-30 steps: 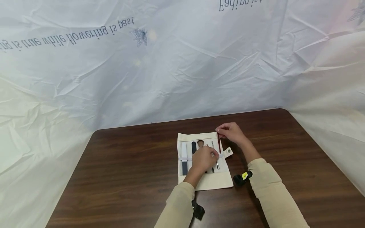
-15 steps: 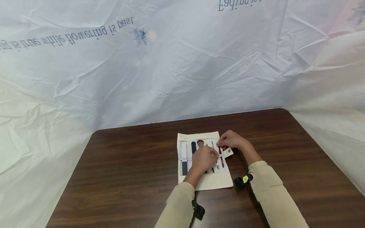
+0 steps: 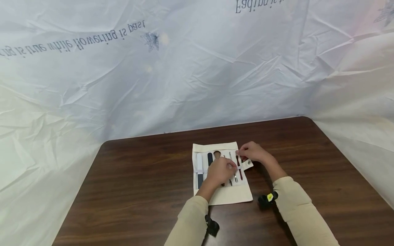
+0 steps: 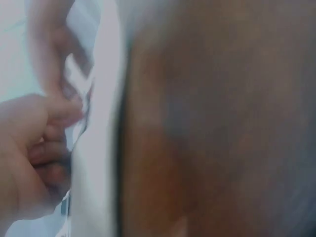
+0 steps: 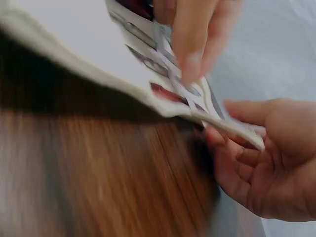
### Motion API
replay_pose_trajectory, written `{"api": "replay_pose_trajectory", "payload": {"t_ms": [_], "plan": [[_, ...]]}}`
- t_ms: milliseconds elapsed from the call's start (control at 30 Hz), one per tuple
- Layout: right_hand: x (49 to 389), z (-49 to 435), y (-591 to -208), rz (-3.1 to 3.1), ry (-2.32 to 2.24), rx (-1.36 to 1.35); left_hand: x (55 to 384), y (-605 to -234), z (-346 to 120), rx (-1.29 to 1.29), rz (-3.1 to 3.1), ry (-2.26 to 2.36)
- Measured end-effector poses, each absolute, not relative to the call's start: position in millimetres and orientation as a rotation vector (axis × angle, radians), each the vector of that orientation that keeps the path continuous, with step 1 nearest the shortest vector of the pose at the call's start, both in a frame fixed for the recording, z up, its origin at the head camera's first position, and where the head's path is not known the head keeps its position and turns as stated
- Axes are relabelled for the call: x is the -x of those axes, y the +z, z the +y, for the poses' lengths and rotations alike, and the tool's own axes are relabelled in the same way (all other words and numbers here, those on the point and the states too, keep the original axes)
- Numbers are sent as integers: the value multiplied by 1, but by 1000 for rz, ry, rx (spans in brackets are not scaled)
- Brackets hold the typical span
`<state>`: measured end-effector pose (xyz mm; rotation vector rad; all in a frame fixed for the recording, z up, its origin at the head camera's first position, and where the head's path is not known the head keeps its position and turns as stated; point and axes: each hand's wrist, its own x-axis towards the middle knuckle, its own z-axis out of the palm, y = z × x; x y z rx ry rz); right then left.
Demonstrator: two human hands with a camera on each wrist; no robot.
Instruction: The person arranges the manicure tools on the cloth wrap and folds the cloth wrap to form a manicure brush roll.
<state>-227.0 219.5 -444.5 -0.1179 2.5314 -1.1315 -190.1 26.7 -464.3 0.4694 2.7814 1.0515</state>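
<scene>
A cream fabric manicure roll point(image 3: 231, 196) lies unfolded on the table, with several slim tools under a pale elastic band point(image 3: 239, 167). My left hand point(image 3: 220, 171) lies over the roll's middle and pinches the band near its right end, hiding parts of the tools. My right hand point(image 3: 253, 151) is at the roll's upper right edge, fingertips on the upper end of a slim dark red tool point(image 3: 240, 175). In the right wrist view that red tool point(image 5: 168, 93) runs beneath the band, and the snap tab point(image 5: 232, 129) partly covers the right fingers.
A white file point(image 3: 199, 162), a dark file point(image 3: 210, 159) and a brown round-ended tool point(image 3: 217, 154) sit on the roll's left side. Around it spreads the brown wooden table point(image 3: 138, 191). A white printed sheet point(image 3: 197, 85) hangs behind the table.
The dark red tool has slid down toward me, its lower part now below the band. My right hand came down with it. The left hand has stayed nearly still.
</scene>
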Motion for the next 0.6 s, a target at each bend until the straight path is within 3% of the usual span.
{"api": "replay_pose_trajectory", "payload": {"t_ms": [200,367,600], "plan": [[198,251,-445,2198,-1413,-13,217,-454,-28,-269,2797,1414],[167,267,-451,1990,-1472,-25,245,-454,-82,21,2957,1344],[131,251,-455,1882,-1383,95,264,-459,-95,46,2731,1343]]}}
